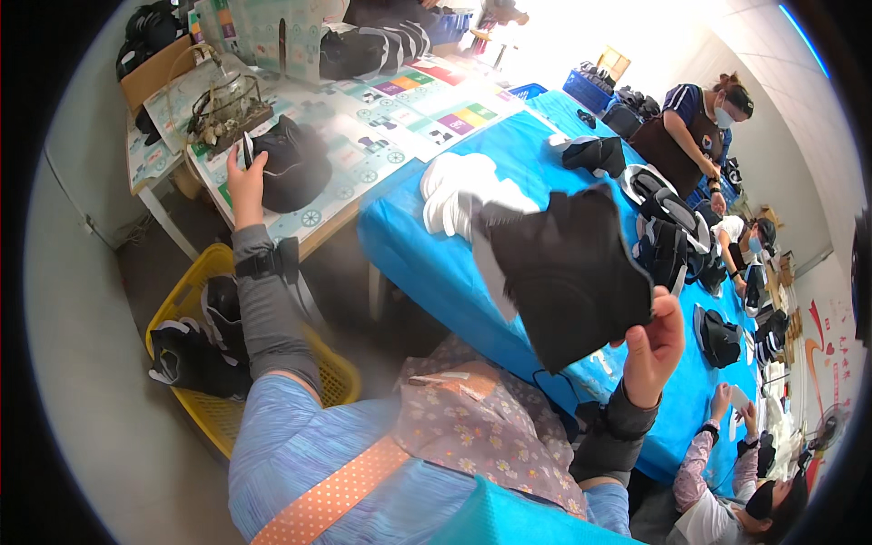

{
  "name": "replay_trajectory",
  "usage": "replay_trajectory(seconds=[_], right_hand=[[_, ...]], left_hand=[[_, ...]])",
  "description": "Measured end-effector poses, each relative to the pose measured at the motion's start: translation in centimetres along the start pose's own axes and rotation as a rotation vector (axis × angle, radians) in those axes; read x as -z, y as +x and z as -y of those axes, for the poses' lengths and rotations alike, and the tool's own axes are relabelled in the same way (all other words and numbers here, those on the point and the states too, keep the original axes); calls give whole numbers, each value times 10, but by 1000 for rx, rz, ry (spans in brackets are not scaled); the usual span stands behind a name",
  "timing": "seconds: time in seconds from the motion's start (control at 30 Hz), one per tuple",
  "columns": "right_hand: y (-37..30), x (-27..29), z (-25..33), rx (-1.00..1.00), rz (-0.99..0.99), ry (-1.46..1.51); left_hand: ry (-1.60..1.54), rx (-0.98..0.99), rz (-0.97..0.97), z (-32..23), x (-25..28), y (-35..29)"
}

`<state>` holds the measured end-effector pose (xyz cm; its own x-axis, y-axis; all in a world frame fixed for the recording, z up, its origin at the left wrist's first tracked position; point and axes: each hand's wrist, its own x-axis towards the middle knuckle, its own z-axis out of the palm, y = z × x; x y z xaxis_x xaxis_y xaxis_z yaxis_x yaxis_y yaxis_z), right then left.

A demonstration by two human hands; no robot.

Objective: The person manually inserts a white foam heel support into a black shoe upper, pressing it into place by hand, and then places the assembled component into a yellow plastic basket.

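My left hand (247,186) is closed at the rim of a dark, rounded shoe upper (295,168) with a white edge, at the white-topped table on the left. The thumb and fingers pinch its near side. On the right, my right hand (656,343) grips the lower right edge of a flat black shoe upper (577,277), held up over the blue table. A paler, blurred strip shows along its left side. Behind it, partly covered, lies a pile of white insole-shaped pieces (468,193).
A yellow basket (186,295) with black-and-white uppers stands at lower left. A wire-caged device (227,104) sits on the patterned table (363,173). More uppers (672,227) lie along the blue-covered table (427,263). Several co-workers (686,136) are along its right side.
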<state>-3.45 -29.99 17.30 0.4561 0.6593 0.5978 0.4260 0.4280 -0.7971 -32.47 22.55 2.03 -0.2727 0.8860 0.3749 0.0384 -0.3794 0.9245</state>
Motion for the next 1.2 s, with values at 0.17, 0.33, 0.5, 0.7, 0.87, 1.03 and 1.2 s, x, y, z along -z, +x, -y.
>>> replay_trajectory(seconds=[0.17,0.33,0.5,0.7,0.87,1.03,1.2], right_hand=[[48,-28,-11,147,87,-70],[96,-89,-73,292,246,-406],[111,-168,-117,280,279,-345],[129,-229,-125,259,340,-285],[148,-267,-114,285,441,-358],[148,-300,-126,555,779,-626],[150,-293,-140,559,700,-556]], left_hand=[[-39,-93,215,3,3,-9],[188,-19,429,-10,17,-43],[-222,-87,556,-34,1,-91],[-114,-299,594,-26,11,-113],[-13,-130,611,-27,8,-109],[54,-126,601,-40,10,-110],[66,-122,721,-38,27,-108]])
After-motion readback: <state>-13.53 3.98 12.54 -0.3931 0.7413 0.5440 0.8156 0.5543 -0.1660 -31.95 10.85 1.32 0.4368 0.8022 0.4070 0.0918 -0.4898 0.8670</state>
